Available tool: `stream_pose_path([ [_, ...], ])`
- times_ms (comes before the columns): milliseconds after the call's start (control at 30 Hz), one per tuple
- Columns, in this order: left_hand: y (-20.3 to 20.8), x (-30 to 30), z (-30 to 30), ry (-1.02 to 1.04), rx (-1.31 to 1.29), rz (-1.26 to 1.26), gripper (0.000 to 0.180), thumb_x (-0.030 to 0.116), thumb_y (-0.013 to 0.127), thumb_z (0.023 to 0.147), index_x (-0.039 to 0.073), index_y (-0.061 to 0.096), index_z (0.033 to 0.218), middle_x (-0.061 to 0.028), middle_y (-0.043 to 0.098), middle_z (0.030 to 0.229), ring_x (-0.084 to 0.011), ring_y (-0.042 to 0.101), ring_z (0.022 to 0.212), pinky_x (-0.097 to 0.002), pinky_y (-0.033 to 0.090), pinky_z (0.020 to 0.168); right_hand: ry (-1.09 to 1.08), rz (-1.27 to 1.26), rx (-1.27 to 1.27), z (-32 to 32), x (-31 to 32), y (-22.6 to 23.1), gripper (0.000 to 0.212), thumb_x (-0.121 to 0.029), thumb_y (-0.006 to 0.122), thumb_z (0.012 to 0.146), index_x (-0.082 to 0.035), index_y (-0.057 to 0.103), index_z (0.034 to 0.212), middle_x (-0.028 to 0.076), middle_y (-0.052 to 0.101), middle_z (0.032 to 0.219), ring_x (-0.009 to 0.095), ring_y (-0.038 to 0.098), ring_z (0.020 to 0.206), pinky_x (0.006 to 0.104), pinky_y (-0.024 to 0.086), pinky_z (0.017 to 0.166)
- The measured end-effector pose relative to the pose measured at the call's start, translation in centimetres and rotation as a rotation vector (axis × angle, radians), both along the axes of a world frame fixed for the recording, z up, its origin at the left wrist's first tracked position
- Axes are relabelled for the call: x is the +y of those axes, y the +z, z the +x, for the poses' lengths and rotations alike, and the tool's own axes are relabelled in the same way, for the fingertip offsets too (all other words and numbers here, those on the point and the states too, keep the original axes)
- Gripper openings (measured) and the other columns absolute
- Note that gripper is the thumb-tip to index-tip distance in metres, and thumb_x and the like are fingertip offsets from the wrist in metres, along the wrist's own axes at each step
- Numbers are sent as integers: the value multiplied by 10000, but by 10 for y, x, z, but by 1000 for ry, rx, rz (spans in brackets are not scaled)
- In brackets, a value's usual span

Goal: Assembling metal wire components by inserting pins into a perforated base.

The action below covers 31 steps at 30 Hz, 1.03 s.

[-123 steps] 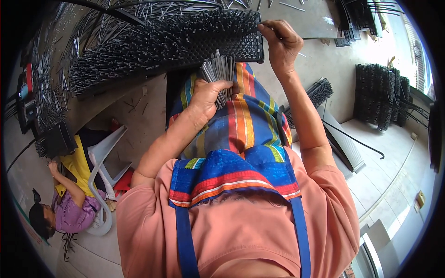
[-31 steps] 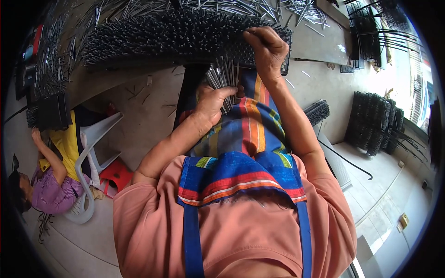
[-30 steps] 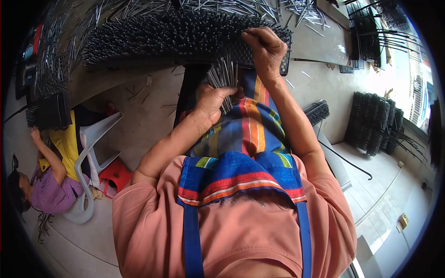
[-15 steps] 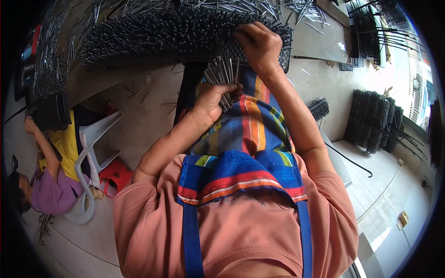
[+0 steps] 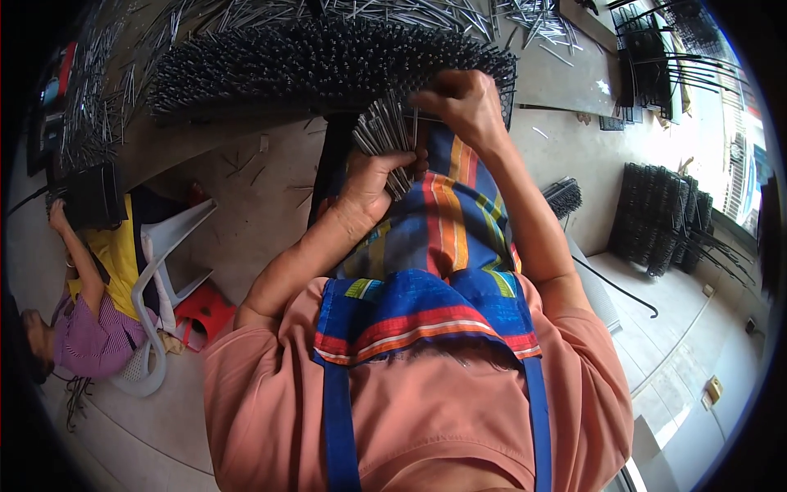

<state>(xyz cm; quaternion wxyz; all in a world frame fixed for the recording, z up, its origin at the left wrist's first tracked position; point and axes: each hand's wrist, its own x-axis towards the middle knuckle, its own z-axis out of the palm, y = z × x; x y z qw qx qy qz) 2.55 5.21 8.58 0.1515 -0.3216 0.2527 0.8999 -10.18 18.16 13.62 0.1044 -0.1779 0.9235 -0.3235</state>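
My left hand [image 5: 373,176] is closed round a fanned bundle of thin metal rods [image 5: 384,131], above the striped cloth over my lap. At the bundle's right side, one rod [image 5: 415,127] stands a little apart. The fingers of my right hand [image 5: 467,102] are closed at the upper end of that rod. Just beyond both hands lies a long black rack [image 5: 328,66], densely filled with upright dark rods. Part of its right end, a perforated edge, is hidden behind my right hand.
Loose metal rods [image 5: 545,29] lie scattered on the table behind the rack. At the left a person in a purple top [image 5: 94,336] sits on a grey plastic chair [image 5: 147,328], holding a black piece. Black wire racks [image 5: 656,217] are stacked on the floor at right.
My right hand has come down from the right part of the rack toward the bundle's top. The left hand stays almost in place, still holding the rods.
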Motion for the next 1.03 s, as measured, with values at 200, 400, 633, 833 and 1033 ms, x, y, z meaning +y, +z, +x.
stream_pose_path([
  [200, 17, 10, -7, -125, 16, -76, 243, -103, 629, 768, -17, 651, 995, -121, 698, 872, -218, 698, 732, -315, 587, 641, -156, -509, -723, 21, 19, -13, 89, -74, 701, 812, -1, 674, 769, -11, 535, 585, 41, 435, 483, 219, 305, 437],
  [400, 16, 13, -7, -135, 41, -168, 189, -113, 632, 761, -27, 682, 921, -110, 704, 859, -191, 699, 722, -297, 586, 615, -252, -575, -734, 23, 25, -23, 108, -73, 711, 802, -5, 655, 739, -15, 530, 579, 52, 444, 482, 223, 322, 440],
  [633, 22, 23, -7, -71, 100, -244, 211, -101, 630, 774, -13, 674, 961, -87, 696, 835, -178, 689, 693, -275, 579, 584, -206, -528, -722, 25, 32, -17, 129, -94, 722, 802, -11, 652, 733, -16, 547, 584, 57, 462, 480, 226, 337, 442],
  [833, 11, 18, -3, -118, 35, -217, 214, -103, 623, 777, -13, 664, 967, -109, 696, 852, -193, 691, 697, -287, 585, 589, -106, -218, -476, 20, 27, -27, 118, -105, 728, 801, 2, 684, 827, 19, 600, 621, 75, 536, 534, 250, 409, 484],
  [1033, 0, 11, 1, -156, -15, -165, 239, -82, 635, 783, -23, 643, 1014, -145, 697, 881, -252, 699, 718, -315, 595, 604, -21, 40, 363, -7, -3, -18, 161, -152, 708, 833, -64, 710, 967, 135, 718, 968, 251, 709, 810, 359, 545, 715],
])
